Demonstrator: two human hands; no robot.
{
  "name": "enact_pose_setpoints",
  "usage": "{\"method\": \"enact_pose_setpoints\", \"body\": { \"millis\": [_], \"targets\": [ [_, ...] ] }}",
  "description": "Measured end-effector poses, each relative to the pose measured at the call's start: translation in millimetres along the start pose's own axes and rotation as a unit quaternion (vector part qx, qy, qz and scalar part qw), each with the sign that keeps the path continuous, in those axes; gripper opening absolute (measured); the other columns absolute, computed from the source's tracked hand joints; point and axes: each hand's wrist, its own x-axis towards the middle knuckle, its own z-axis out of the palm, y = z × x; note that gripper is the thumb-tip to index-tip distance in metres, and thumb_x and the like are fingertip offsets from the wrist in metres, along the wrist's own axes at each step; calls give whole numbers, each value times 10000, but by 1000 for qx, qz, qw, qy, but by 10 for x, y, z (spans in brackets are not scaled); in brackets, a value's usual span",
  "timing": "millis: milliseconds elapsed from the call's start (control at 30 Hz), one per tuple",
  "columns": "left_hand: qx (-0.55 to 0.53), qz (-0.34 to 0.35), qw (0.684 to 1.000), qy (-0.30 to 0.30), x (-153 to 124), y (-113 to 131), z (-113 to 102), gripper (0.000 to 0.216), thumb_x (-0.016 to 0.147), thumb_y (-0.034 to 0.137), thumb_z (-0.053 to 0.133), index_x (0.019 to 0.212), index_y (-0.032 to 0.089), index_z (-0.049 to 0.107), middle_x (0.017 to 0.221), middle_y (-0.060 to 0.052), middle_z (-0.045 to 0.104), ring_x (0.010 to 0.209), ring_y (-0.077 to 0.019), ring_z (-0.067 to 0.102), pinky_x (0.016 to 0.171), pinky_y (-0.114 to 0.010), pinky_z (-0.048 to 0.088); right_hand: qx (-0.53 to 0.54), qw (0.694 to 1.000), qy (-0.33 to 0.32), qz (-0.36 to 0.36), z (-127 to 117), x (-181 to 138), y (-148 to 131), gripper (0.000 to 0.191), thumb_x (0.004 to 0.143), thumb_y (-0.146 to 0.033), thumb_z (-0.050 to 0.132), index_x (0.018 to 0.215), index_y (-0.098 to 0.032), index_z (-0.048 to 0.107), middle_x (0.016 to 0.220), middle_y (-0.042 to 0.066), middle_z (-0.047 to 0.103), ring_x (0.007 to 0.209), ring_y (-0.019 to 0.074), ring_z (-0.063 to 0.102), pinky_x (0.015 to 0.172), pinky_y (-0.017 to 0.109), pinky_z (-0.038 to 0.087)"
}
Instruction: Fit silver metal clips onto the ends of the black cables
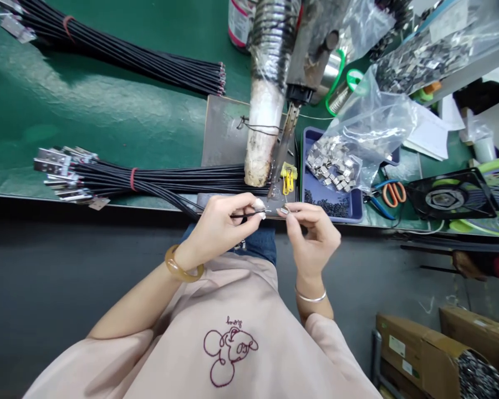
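Note:
My left hand [233, 219] pinches a black cable [246, 214] close to its bared end, with white covers on the fingertips. Just to the right, my right hand [311, 230] holds a small silver metal connector [283, 210] between thumb and forefinger. A small gap separates the wire end from the connector. The cable runs back left to a bundle of black cables [178, 180] tied with a red band, silver metal pieces at its far end. Behind my hands, a yellow clip-like tool [289, 180] stands beside the metal tip of a soldering device [285, 144].
A blue tray [360, 213] at the right holds a plastic bag of metal connectors [336, 166] and small black pieces. Beyond it lie orange-handled scissors [393, 194] and a black fan [453, 197]. A ducted hose [270, 72] hangs over the bench. Another cable bundle [141, 55] lies behind.

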Motion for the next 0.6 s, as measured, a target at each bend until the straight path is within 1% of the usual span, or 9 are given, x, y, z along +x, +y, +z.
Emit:
{"method": "enact_pose_setpoints", "body": {
  "millis": [67,200,333,467,533,600],
  "targets": [
    [-3,-8,1000,3,11,2,-4,109,871,189,646,814,126,715,640,5,640,509,-72,427,471,-204,327,5,1000,-13,5,87,-19,53,43,907,-222,683,877,-238,709,990,37,756,894,175,749,770,331,649],
    [-1,-3,1000,-11,24,23,-19,169,900,205,627,784,127,722,634,-6,658,513,-81,432,493,-220,343,35,996,-62,52,143,8,128,44,902,-254,698,879,-235,730,1013,37,753,903,158,737,741,291,640],
    [6,7,999,-32,41,37,-24,228,914,196,605,704,139,674,584,15,607,500,-76,413,494,-222,327,51,995,-75,44,151,24,132,54,905,-213,686,886,-237,731,1019,26,750,918,135,724,756,257,623],
    [5,2,998,-59,48,29,-24,263,923,188,583,668,140,624,553,27,560,494,-70,409,480,-216,295,33,997,-70,11,192,7,134,75,907,-179,663,866,-226,706,1006,27,751,921,140,722,750,262,618],
    [-1,-8,997,-71,43,24,-27,253,927,187,571,683,139,617,546,25,560,491,-71,422,475,-215,293,0,998,-53,-33,228,-14,145,86,899,-155,657,859,-222,694,998,34,756,933,157,727,787,301,625],
    [-18,-26,997,-73,35,17,-30,249,927,195,566,687,140,603,534,24,559,482,-73,430,471,-213,304,-44,994,-26,-100,264,-39,163,111,890,-124,651,887,-227,692,1010,41,764,955,171,734,842,341,626]
  ]
}}
